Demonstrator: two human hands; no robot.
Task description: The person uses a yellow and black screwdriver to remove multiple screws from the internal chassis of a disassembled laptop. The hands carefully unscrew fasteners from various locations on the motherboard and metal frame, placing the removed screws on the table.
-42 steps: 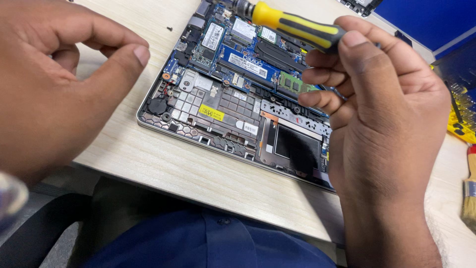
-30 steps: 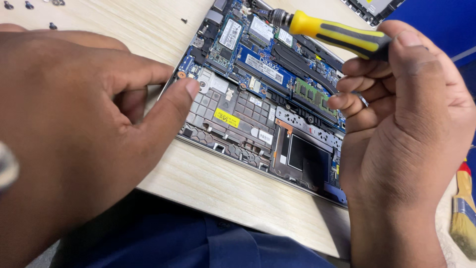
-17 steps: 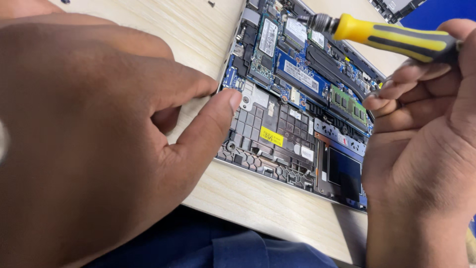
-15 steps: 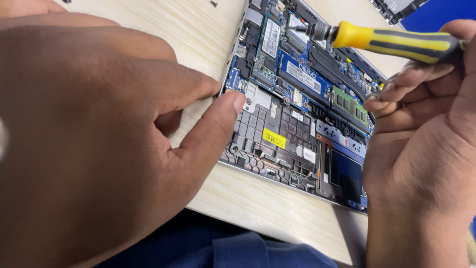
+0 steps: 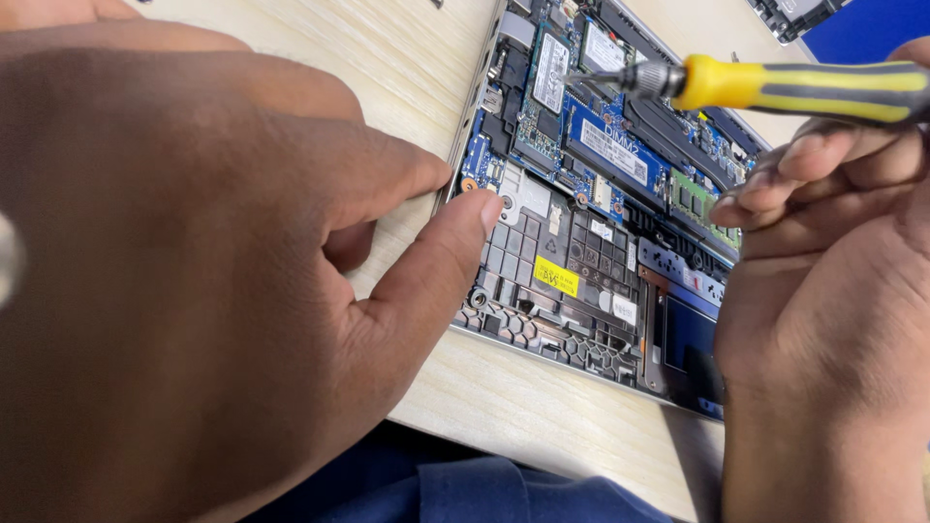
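Pale wooden tabletop holds an opened laptop at two o'clock. Left hand is loosely curled, thumb pressing its edge to steady it. Right hand, at three o'clock, is wrapped around a yellow screwdriver, tip down on the board.

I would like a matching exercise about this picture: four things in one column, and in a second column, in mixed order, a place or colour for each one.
Things:
1. screwdriver
2. left hand
3. small sticker
4. table

Places or colours:
A. light wood, under the opened laptop
B. yellow rectangle on the dark plastic part inside the laptop
C. thumb tip on the left edge of the laptop
D. yellow and black handle, held in the right hand

Pairs: 1-D, 2-C, 3-B, 4-A
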